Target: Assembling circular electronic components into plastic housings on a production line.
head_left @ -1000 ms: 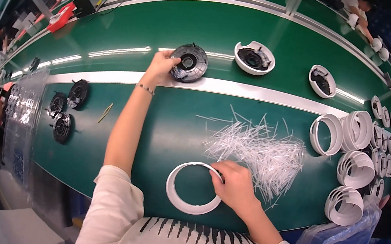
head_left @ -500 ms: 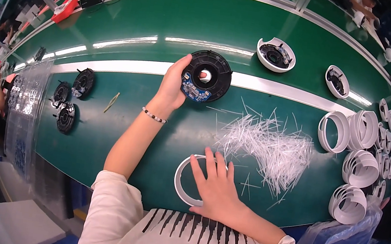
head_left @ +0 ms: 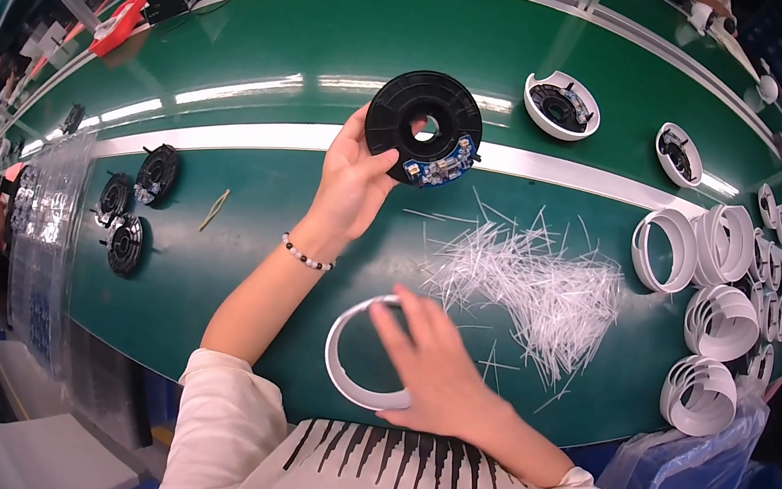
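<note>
Raised over the middle of the bench, my left hand (head_left: 352,183) grips a round black plastic disc (head_left: 397,104) by its lower left edge, thumb on the face. The disc has a central hole, and a small blue circuit board (head_left: 442,163) sits along its lower right rim. Nearer to me, a white ring (head_left: 351,389) is spanned by my right hand (head_left: 444,374), with fingers at its far rim and thumb at its near rim. The hand hides the ring's right side. A loose pile of thin white strips (head_left: 536,287) lies beyond that hand.
Several black discs (head_left: 157,174) lie at left beside a yellowish band (head_left: 213,210) and clear plastic trays (head_left: 49,234). White rings (head_left: 704,398) stand stacked at right. Two white housings (head_left: 560,106) with black discs inside rest on the far surface, beyond a pale rail (head_left: 544,168).
My left hand has turned the disc, so its circuit board has gone from the lower left to the lower right. The white ring has shifted slightly left with my right hand.
</note>
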A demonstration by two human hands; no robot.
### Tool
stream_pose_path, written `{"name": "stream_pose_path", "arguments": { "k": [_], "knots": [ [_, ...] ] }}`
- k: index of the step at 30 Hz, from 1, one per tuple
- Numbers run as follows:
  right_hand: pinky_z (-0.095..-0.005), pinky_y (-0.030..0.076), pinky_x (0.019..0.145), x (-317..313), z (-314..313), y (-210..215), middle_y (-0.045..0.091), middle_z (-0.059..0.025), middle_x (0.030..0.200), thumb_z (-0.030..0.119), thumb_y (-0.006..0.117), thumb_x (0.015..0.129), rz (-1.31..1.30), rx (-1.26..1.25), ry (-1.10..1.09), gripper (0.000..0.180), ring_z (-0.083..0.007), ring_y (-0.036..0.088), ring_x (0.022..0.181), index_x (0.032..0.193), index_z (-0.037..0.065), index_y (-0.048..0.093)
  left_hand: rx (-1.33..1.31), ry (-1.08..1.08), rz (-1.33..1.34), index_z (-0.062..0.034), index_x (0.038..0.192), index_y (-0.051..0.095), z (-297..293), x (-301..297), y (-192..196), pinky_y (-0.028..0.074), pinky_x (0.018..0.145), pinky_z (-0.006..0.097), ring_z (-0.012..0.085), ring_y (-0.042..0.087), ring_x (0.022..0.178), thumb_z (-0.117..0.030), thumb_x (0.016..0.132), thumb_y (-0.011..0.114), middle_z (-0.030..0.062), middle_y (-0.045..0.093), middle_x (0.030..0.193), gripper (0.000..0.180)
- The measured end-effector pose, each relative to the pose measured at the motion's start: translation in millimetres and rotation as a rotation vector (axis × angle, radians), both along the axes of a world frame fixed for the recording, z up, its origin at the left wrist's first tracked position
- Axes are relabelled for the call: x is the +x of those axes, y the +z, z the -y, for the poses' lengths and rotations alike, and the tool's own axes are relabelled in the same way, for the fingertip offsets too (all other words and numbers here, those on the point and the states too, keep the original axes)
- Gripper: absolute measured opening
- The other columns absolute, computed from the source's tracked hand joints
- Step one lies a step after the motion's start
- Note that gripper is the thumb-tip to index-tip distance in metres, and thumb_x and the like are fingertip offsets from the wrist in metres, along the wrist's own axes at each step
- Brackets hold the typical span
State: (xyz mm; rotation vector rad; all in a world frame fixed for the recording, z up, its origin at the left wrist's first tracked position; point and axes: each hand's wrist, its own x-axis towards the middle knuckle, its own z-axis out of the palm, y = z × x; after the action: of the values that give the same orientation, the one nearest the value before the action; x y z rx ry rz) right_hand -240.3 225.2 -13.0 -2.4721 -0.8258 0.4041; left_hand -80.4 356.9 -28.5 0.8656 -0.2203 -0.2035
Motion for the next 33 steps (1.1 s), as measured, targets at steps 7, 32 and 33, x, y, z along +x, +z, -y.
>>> {"name": "stream_pose_path", "arguments": {
  "k": [7, 32, 33],
  "knots": [
    [-0.0372, 0.033, 0.095, 54.8, 45.0, 5.6, 0.02, -0.0206, 0.13, 0.005, 0.075, 0.056, -0.069, 1.406, -0.752, 0.11, -0.0289, 0.032, 0.118, 0.132, 0.004, -0.004, -0.069, -0.112, 0.086, -0.0028, 0.126, 0.026, 29.2, -32.1, -13.1, 0.032, 0.097, 0.035, 0.02, 0.039, 0.116, 0.015, 0.068, 0.048, 0.0097, 0.04, 0.122, 0.064],
    [-0.0402, 0.027, 0.097, 76.9, 32.6, 11.3, 0.026, -0.0221, 0.131, 0.029, 0.081, 0.043, 0.432, 0.438, -0.25, 0.113, -0.0351, 0.03, 0.118, 0.131, -0.003, 0.017, -0.242, -0.294, -0.345, -0.0057, 0.112, 0.049, 12.3, -44.9, -7.1, 0.047, 0.076, 0.032, 0.0175, 0.055, 0.088, -0.038, 0.088, 0.036, 0.0083, 0.056, 0.101, 0.042],
    [-0.0388, 0.026, 0.098, 75.7, 46.9, 16.0, 0.027, -0.0213, 0.131, 0.031, 0.081, 0.042, 0.356, 0.455, -0.293, 0.115, -0.0329, 0.032, 0.118, 0.131, -0.003, 0.017, -0.304, -0.404, -0.37, -0.0058, 0.112, 0.049, 28.5, -40.7, -8.7, 0.046, 0.078, 0.032, 0.0175, 0.055, 0.089, -0.041, 0.088, 0.036, 0.0085, 0.056, 0.103, 0.045]
  ]
}}
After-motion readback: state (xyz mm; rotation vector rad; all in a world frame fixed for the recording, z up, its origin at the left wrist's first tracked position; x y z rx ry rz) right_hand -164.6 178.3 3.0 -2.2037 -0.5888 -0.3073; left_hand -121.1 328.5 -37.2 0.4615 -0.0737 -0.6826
